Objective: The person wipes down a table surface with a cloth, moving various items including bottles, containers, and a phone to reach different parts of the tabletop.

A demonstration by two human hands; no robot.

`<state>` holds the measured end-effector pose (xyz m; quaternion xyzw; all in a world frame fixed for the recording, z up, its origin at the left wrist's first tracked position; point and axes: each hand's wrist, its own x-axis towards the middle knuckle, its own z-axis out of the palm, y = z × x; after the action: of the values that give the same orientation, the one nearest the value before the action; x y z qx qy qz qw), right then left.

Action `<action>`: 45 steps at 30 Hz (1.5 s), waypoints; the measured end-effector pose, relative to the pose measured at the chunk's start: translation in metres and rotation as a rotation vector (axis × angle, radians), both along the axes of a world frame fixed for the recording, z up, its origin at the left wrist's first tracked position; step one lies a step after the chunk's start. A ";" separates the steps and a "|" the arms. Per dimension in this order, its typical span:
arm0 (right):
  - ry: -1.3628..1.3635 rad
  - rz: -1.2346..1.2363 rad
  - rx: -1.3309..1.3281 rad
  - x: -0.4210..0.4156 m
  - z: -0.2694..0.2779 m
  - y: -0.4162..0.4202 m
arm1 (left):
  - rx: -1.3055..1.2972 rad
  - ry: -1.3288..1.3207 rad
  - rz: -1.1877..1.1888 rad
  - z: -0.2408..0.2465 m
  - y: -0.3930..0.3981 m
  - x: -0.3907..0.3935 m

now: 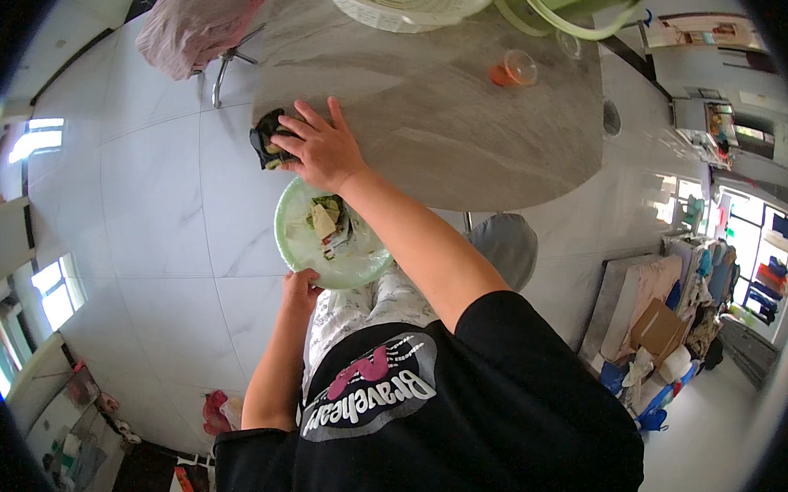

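Observation:
With my left hand [303,288] I grip the near left rim of a pale green plastic basin [286,257]. The basin is below the table edge, in front of my lap, and holds food scraps [325,219] and a crumpled piece of packaging on a clear lining. My right hand [325,150] reaches past the basin to the table's left end, its fingers spread over a crumpled black plastic thing [266,139] with some yellowish matter on it. Whether the fingers grip it or only rest on it cannot be made out.
The grey stone-look table [454,122] bears a white woven-pattern plastic basket [406,23], a light green bucket [546,20] and a clear cup with orange contents [510,72]. A grey round stool [507,248] stands at the near side, a cloth-covered chair [198,22] at the far left.

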<state>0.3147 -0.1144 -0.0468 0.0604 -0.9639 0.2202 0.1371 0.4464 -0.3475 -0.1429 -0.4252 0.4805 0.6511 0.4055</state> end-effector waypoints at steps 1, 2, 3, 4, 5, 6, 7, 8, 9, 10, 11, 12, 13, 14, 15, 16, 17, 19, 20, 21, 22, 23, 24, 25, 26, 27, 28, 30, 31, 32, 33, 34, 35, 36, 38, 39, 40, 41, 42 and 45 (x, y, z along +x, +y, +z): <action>-0.006 -0.037 0.008 0.016 -0.002 0.006 | -0.024 0.004 0.006 0.001 0.000 0.003; -0.011 -0.075 0.016 0.039 -0.002 0.018 | -0.050 0.007 0.002 0.002 -0.001 0.006; -0.016 -0.106 0.029 0.063 0.002 0.034 | -0.049 0.012 0.006 0.004 0.002 0.010; -0.081 -0.170 0.064 0.087 0.010 0.055 | -0.047 0.014 0.011 0.006 0.005 0.017; -0.143 -0.236 0.094 0.107 0.018 0.075 | -0.050 0.021 0.012 0.008 0.004 0.017; -0.113 -0.338 0.151 0.131 0.016 0.103 | -0.053 0.017 0.004 0.006 0.009 0.021; -0.084 -0.438 0.209 0.156 0.008 0.131 | -0.032 0.006 0.007 0.004 0.014 0.027; -0.113 -0.519 0.279 0.176 0.003 0.162 | -0.012 -0.003 0.010 0.000 0.019 0.031; -0.140 -0.598 0.346 0.193 -0.001 0.190 | 0.005 -0.009 0.014 -0.004 0.023 0.036; -0.177 -0.666 0.385 0.206 -0.001 0.214 | 0.015 -0.017 0.003 -0.008 0.027 0.042; -0.213 -0.735 0.423 0.215 -0.001 0.233 | 0.026 -0.024 -0.009 -0.013 0.032 0.048; -0.209 -0.769 0.421 0.218 -0.002 0.246 | 0.035 -0.031 -0.016 -0.015 0.034 0.052; -0.207 -0.805 0.420 0.219 -0.001 0.255 | 0.035 -0.035 -0.026 -0.016 0.038 0.055; -0.206 -0.840 0.419 0.218 -0.004 0.261 | 0.037 -0.039 -0.036 -0.018 0.042 0.056; -0.152 -0.844 0.371 0.213 -0.010 0.258 | 0.034 -0.046 -0.046 -0.020 0.043 0.058; -0.104 -0.849 0.324 0.209 -0.016 0.252 | -0.008 -0.066 -0.060 -0.014 0.049 0.058; -0.057 -0.854 0.278 0.206 -0.023 0.244 | 0.005 -0.062 -0.068 -0.010 0.052 0.059; -0.043 -0.732 0.226 0.193 -0.019 0.210 | 0.024 -0.045 -0.070 -0.001 0.054 0.059; -0.032 -0.671 0.205 0.190 -0.018 0.193 | 0.042 -0.012 -0.095 0.007 0.056 0.058; -0.021 -0.605 0.181 0.186 -0.013 0.173 | 0.046 -0.004 -0.101 0.010 0.056 0.057; 0.015 -0.549 0.152 0.182 -0.012 0.155 | 0.045 0.003 -0.107 0.012 0.055 0.057; 0.050 -0.493 0.122 0.179 -0.011 0.138 | 0.044 0.010 -0.113 0.015 0.053 0.057; 0.051 -0.442 0.107 0.174 -0.005 0.123 | 0.025 0.012 -0.103 0.021 0.056 0.054; 0.071 -0.376 0.059 0.172 -0.006 0.112 | 0.032 0.014 -0.095 0.025 0.058 0.053; 0.067 -0.319 0.025 0.171 -0.007 0.101 | 0.039 0.015 -0.089 0.029 0.058 0.052; 0.067 -0.258 -0.005 0.169 -0.006 0.096 | 0.051 0.020 -0.079 0.031 0.059 0.050; 0.092 -0.291 -0.085 0.169 -0.005 0.099 | 0.015 0.035 -0.088 0.026 0.060 0.051; 0.138 -0.362 -0.246 0.172 -0.001 0.120 | 0.021 0.045 -0.104 0.027 0.058 0.048; 0.185 -0.435 -0.221 0.176 0.009 0.139 | 0.024 0.044 -0.113 0.028 0.058 0.048; 0.124 -0.586 -0.306 0.184 0.018 0.158 | 0.023 0.050 -0.102 0.029 0.060 0.048; 0.174 -0.658 -0.155 0.194 0.004 0.195 | 0.025 0.055 -0.093 0.029 0.062 0.049; 0.221 -0.729 0.000 0.203 -0.011 0.229 | 0.027 0.058 -0.085 0.029 0.064 0.050; 0.075 -0.757 0.019 0.207 -0.001 0.242 | 0.014 0.069 -0.082 0.027 0.063 0.052; -0.068 -0.787 0.043 0.205 0.012 0.249 | 0.006 0.083 -0.085 0.024 0.064 0.052; -0.125 -0.889 0.261 0.199 0.004 0.238 | 0.001 0.094 -0.098 0.017 0.065 0.049; -0.158 -0.936 0.368 0.195 -0.004 0.226 | -0.002 0.089 -0.107 0.008 0.063 0.050; -0.137 -0.856 0.385 0.191 -0.009 0.205 | -0.009 0.080 -0.117 0.004 0.058 0.051; 0.019 -0.743 0.351 0.190 -0.017 0.178 | 0.000 0.065 -0.124 0.003 0.057 0.048; 0.061 -0.610 0.249 0.188 -0.016 0.147 | 0.011 0.053 -0.124 0.004 0.057 0.045; 0.015 -0.393 0.098 0.189 -0.002 0.067 | 0.050 0.017 -0.156 0.014 0.060 0.045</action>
<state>0.5036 -0.0470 -0.0486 -0.1208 -0.9657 0.1415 0.1813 0.4913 -0.2875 -0.1284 -0.3705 0.4992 0.6329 0.4614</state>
